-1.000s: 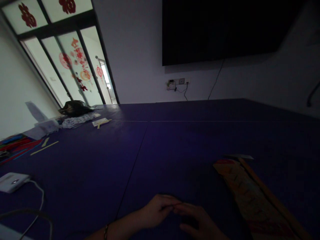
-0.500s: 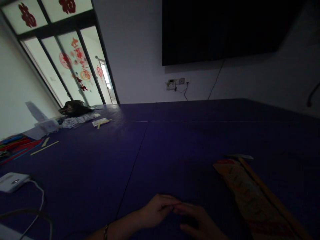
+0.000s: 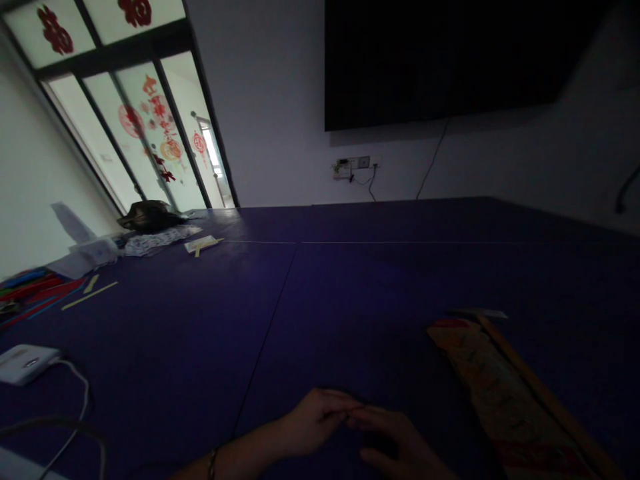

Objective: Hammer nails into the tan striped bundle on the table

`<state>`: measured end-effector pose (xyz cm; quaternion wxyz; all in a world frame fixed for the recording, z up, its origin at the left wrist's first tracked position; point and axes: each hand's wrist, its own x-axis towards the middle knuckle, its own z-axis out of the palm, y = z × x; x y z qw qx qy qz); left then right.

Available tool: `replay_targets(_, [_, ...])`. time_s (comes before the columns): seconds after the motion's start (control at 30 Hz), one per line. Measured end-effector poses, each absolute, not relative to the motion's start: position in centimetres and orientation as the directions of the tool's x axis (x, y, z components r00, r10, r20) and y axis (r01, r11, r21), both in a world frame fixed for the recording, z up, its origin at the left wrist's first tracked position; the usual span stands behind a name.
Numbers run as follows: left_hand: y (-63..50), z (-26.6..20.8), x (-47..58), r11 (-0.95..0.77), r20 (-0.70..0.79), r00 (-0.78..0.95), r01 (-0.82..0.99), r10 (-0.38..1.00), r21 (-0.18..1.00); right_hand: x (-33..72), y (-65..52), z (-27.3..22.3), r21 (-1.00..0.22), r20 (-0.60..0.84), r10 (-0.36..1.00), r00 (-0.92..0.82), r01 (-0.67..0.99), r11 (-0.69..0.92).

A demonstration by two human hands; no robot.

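Both of my hands rest low in the middle of the dark purple table [image 3: 200, 347]. My left hand [image 3: 315, 419] reaches in from the left, a bracelet [image 3: 213, 461] at its wrist. Its fingers lie stretched out, and their tips meet those of my right hand [image 3: 397, 435]. The right hand's thumb stands apart from its fingers. Neither hand holds anything that I can see. To the right lies a long patterned brown and red packet or cloth [image 3: 493, 387]. Along it runs a wooden stick [image 3: 540, 393], with a thin, pale flat piece [image 3: 480, 312] at its far end.
At the left are a white device [image 3: 27, 363] with a cable, coloured strips [image 3: 40, 293], papers [image 3: 160, 240] and a black bag [image 3: 150, 217]. Seams cross the table. Ahead, a black screen [image 3: 450, 60] hangs above wall sockets [image 3: 355, 163]. Glass doors [image 3: 145, 133] stand at the left.
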<state>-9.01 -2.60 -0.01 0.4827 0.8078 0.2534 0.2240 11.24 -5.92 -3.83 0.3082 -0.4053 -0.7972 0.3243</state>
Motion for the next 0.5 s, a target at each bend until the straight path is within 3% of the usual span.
replay_targets(0.5, [-2.62, -0.06, -8.91, -0.399, 0.123, 0.762, 0.189, 0.636, 0.898, 11.27, -5.97, -3.93, -0.796, 0.221, 0.852, -0.474, 0.417, 0.438])
